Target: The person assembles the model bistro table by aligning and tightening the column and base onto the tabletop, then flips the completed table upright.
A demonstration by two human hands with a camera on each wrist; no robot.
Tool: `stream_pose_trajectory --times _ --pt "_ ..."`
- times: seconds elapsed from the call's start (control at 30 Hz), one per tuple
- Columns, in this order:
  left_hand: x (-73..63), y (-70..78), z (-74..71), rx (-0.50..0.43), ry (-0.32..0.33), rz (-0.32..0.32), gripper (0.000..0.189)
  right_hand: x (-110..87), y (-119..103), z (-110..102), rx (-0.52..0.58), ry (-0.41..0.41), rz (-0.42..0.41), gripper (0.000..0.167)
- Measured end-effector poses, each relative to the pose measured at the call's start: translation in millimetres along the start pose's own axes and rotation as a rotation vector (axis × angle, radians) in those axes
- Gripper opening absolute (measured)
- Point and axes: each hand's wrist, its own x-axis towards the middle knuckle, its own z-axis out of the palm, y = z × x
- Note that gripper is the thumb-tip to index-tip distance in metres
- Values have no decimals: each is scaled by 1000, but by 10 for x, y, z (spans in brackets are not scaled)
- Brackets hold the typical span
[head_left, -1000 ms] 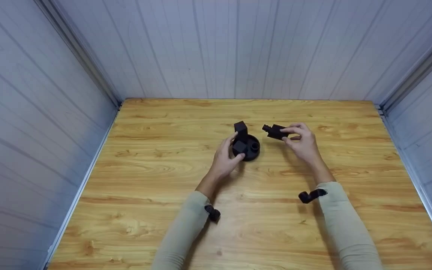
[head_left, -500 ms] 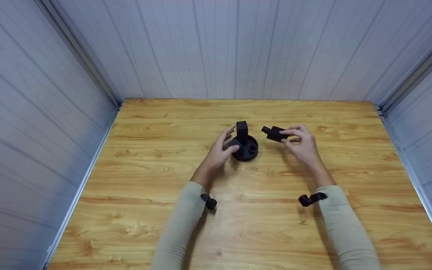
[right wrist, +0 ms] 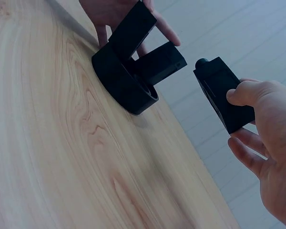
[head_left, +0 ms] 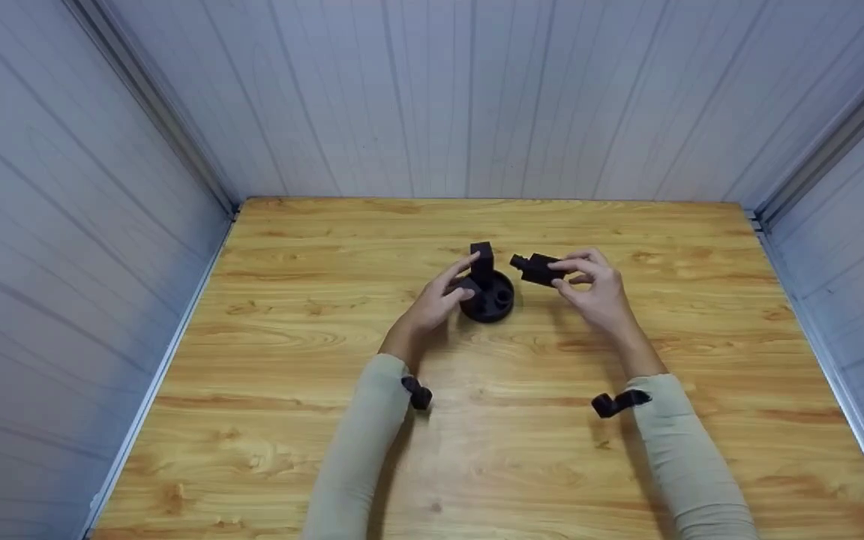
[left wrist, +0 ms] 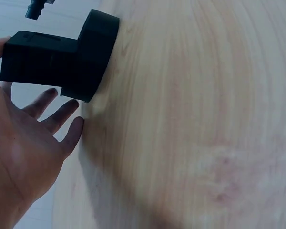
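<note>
A black round base (head_left: pixel 499 313) sits on the wooden table, with a tall black block (head_left: pixel 481 262) and a second, nearer black block (left wrist: pixel 35 59) standing up from it. A round socket (head_left: pixel 504 297) shows on its right side. My left hand (head_left: pixel 430 306) is beside the base on the left. Its thumb rests on the nearer block and its index finger reaches to the tall block; the other fingers are spread loosely. My right hand (head_left: pixel 597 294) pinches a third black block (right wrist: pixel 224 90) between thumb and fingers, above the table. That block's ribbed stem (head_left: pixel 518 261) points left towards the base.
The wood-grain table (head_left: pixel 312 450) is bounded by white panel walls (head_left: pixel 432 97) at the back and on both sides. A small black wrist camera (head_left: pixel 418 393) is worn on the left sleeve, and another camera (head_left: pixel 612 403) on the right one.
My left hand has shifted left and loosened round the nearer block, then its index finger came back to the tall block. The block in my right hand has moved slightly left.
</note>
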Motion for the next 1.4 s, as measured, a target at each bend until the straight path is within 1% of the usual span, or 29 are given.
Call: stream_pose_trajectory --times 0.17,0.2,0.27,0.4,0.53,0.7,0.83,1.0,1.2,1.4 --pt "-13 -1 -49 25 -29 -18 68 -13 -50 42 43 -1 -12 22" --pt "-48 83 -53 33 -34 -43 69 -12 -63 52 52 1 -15 22" --pt "-45 74 -68 35 -41 -53 70 -10 -85 71 68 5 -19 22" --pt "-35 75 -82 30 -35 -64 71 -3 -118 111 108 11 -37 20" --pt "-32 96 -90 3 -28 -75 72 7 -135 152 144 15 -52 19" --pt "-30 92 -85 -20 -23 -86 72 29 -161 209 168 23 -56 21" --pt "-27 92 -78 -30 -21 -90 72 58 -197 250 165 29 -80 23" --pt "-8 89 -68 -37 -24 -78 72 87 -212 293 150 11 -98 22" --pt "-7 83 -70 -34 -26 -81 71 95 -192 336 124 -8 -99 23" --pt "-4 84 -64 -48 -22 -76 71 129 -173 397 55 -29 -77 24"
